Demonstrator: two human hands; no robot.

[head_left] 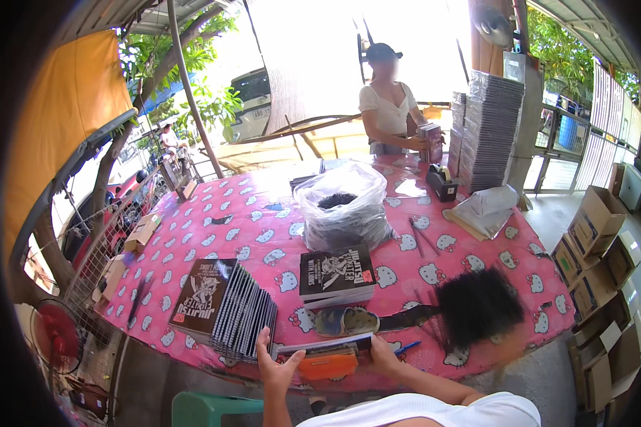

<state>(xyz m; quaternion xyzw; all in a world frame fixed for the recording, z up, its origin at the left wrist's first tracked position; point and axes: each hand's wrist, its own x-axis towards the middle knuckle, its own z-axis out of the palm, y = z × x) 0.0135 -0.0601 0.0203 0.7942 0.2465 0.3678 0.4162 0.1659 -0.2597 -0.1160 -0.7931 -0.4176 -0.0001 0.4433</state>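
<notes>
At the near table edge, my left hand (276,366) and my right hand (386,357) grip opposite ends of a thin notebook (327,346), seen nearly edge-on. My left thumb lies over its near side, with the fingers behind its left end. A flat orange thing (327,367) shows just below the notebook; its kind is unclear. Beside my left hand leans a fanned stack of dark-covered spiral notebooks (224,302). Beyond the held notebook sit a patterned oval thing (347,321) and another stack of dark-covered books (337,274). A blue pen (408,348) lies beside my right hand.
A pile of black wiry coils (481,306) lies right on the pink tablecloth (263,256). Behind are a clear plastic bag (345,224), a tape dispenser (442,183) and tall wrapped stacks (488,132). Across the table a person (389,107) holds books. Cartons (595,249) stand right; a green stool (210,409) is near.
</notes>
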